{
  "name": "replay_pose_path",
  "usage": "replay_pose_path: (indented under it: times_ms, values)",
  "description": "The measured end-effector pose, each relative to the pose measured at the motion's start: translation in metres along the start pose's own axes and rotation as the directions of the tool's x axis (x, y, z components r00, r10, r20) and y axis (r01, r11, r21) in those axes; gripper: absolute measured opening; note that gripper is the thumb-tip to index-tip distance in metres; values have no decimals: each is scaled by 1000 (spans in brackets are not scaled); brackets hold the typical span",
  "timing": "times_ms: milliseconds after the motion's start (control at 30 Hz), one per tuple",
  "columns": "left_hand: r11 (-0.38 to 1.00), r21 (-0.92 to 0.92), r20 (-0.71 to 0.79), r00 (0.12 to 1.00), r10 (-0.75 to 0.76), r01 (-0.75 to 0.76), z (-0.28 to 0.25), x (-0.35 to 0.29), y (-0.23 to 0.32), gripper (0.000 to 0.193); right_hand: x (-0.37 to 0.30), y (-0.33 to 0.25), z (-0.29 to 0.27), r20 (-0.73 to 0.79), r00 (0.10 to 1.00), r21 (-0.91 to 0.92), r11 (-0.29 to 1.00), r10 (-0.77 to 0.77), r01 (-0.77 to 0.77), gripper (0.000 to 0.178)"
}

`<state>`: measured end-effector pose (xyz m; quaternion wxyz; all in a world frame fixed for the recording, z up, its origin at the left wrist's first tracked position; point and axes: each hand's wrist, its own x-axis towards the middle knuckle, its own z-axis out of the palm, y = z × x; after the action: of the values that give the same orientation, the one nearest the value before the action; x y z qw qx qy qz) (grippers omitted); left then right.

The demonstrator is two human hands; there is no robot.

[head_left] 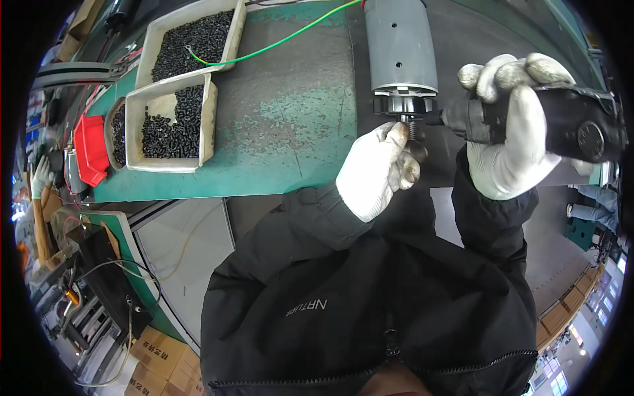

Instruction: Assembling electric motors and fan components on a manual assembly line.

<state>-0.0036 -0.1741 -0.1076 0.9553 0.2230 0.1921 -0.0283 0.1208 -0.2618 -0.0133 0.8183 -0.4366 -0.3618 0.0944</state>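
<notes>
Left hand: The white-gloved left hand point(372, 173) was curled, thumb and forefinger pinching the shaft point(404, 119) below the motor.
Right hand: The white-gloved right hand point(512, 142) was wrapped around the black power tool point(561, 122), fingers over its top, thumb across its near side.
Tool position: The power tool lay roughly horizontal, its tip pointing left, close to the motor's lower end; whether it touched could not be told.
Motor: The grey, cylindrical motor point(401, 49) was on the dark mat point(459, 33), ahead of the left hand, its black end part point(403, 104) facing the person.
Coiled piece: A coiled piece point(415, 131) showed just beside the left fingertips, partly hidden.
Wire: A green-yellow wire point(284, 41) ran from the motor's upper end to the upper bin, its bare end over the black pieces point(188, 46).
Bins: The upper bin point(238, 30) and lower bin point(209, 122) stood on the worn green bench point(284, 135), left of the motor, both holding black pieces.
Far left: A red tray point(91, 150) sat near the lower bin; beyond it was a co-worker's gloved hand point(41, 179).
Lower left: Cardboard boxes point(158, 353) stood below bench level.
</notes>
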Motion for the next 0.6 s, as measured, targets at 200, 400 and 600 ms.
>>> replay_pose_path:
  times_ms: [200, 400, 600]
  values:
    - [996, -78, 63, 998, -30, 35, -3, 2, 1, 37, 0, 0, -4, -124, 988, -94, 993, -88, 77, 29]
    - [997, -51, 81, 996, -49, 53, -6, 2, 3, 37, -7, -1, -7, -135, 991, -104, 995, -10, -4, 30]
    - [981, -143, 104, 988, -118, 132, -5, 2, 5, 37, 15, -43, -38, -81, 996, 19, 999, -30, 32, 31]
